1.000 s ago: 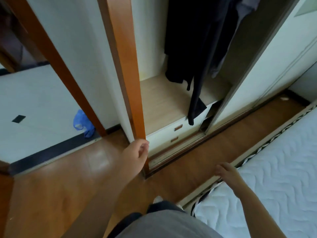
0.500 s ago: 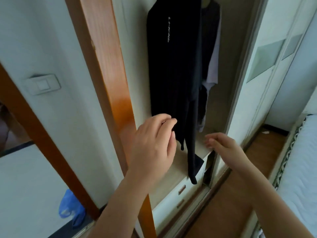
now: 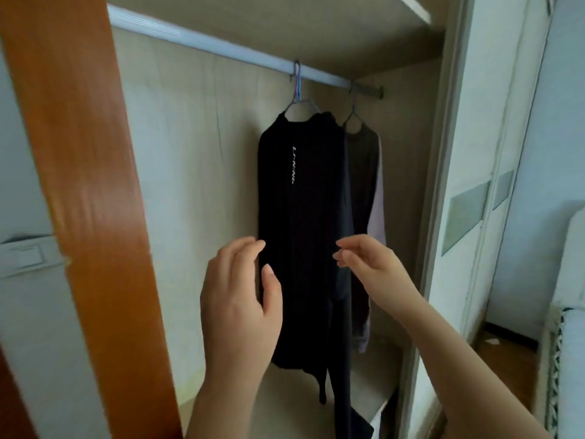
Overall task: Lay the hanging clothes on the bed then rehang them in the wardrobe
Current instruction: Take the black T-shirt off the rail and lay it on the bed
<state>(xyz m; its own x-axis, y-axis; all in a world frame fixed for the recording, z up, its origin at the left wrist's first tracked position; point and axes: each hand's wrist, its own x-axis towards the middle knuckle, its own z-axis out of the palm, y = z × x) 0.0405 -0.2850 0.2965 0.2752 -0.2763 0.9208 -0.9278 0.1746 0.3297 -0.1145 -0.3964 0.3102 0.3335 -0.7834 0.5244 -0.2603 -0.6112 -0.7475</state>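
Opening step by the look of it: going for the first piece to carry over to the bed. Watching both hands hovering in front of the black garment, itself hanging off the blue hanger toward the right end of the rail inside the wardrobe.

Noting the left hand at the cloth's left edge, fingers loosely curved and apart, gripping nothing. Noting the right hand at the right edge, fingers relaxed and lightly bent, likewise holding nothing. Unable to tell whether either is touching fabric.

Spotting a grey garment just behind, on its own hanger at the very end of the rail.

Calling, most likely, for reaching higher, taking the blue hanger by its neck and lifting the hook clear of the rail without dragging the neighbour along, then turning right toward the bed.
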